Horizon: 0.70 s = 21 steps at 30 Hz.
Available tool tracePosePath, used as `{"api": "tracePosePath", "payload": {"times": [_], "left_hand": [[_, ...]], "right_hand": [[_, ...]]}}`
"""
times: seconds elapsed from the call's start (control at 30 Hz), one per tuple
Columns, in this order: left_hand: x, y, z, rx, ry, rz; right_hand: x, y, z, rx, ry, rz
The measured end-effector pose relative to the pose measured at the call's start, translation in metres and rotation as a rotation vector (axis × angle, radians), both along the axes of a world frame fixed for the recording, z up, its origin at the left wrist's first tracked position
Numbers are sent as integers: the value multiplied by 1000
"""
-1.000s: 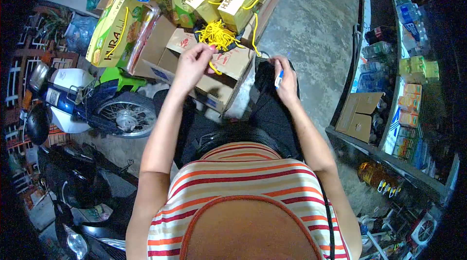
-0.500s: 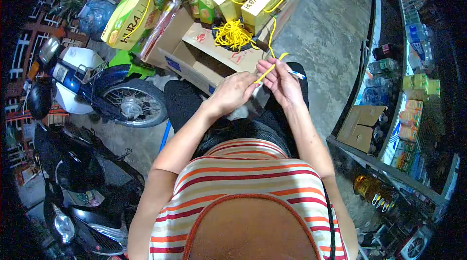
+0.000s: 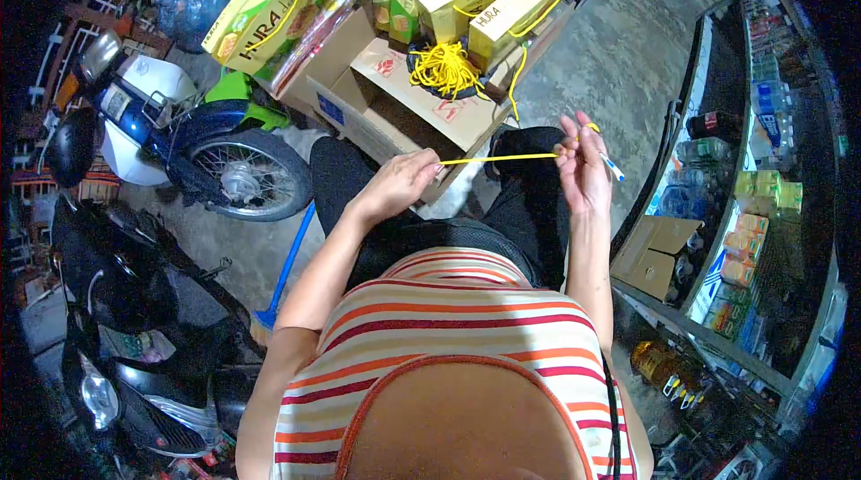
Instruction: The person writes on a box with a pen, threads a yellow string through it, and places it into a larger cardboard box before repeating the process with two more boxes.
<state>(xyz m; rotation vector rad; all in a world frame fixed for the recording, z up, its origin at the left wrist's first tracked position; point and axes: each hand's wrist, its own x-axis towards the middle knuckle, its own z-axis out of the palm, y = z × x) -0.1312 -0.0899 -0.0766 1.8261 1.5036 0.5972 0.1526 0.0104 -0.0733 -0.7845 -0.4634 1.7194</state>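
A yellow cord (image 3: 502, 158) is stretched straight between my two hands, above my lap. My left hand (image 3: 399, 184) pinches one end of it. My right hand (image 3: 583, 166) grips the other end between thumb and fingers, with a slim blue-and-white object (image 3: 612, 165), perhaps a pen, also held there. Beyond my hands is an open cardboard box (image 3: 395, 126). On it lie a tangled bundle of yellow cords (image 3: 446, 70) and several yellow-green HURA boxes (image 3: 516, 27) with yellow cord handles.
A motorbike wheel (image 3: 244, 177) stands left of my legs, with a dark scooter (image 3: 161, 390) nearer. A blue-handled brush (image 3: 291, 256) lies beside me. Shelves (image 3: 717, 238) with bottles and packets line the right side.
My hands have moved apart, my right hand going right, and the cord between them is now taut. The view has shifted slightly.
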Motion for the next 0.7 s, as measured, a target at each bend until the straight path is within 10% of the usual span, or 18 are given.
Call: {"api": "tracePosePath", "payload": {"times": [0.27, 0.47, 0.7], "left_hand": [[-31, 63, -50, -173, 166, -33], [-72, 69, -118, -339, 823, -35], [-118, 57, -201, -672, 942, 22]], "right_hand": [[52, 10, 12, 95, -63, -171], [64, 1, 20, 156, -659, -307], [32, 9, -52, 220, -1161, -63]]}}
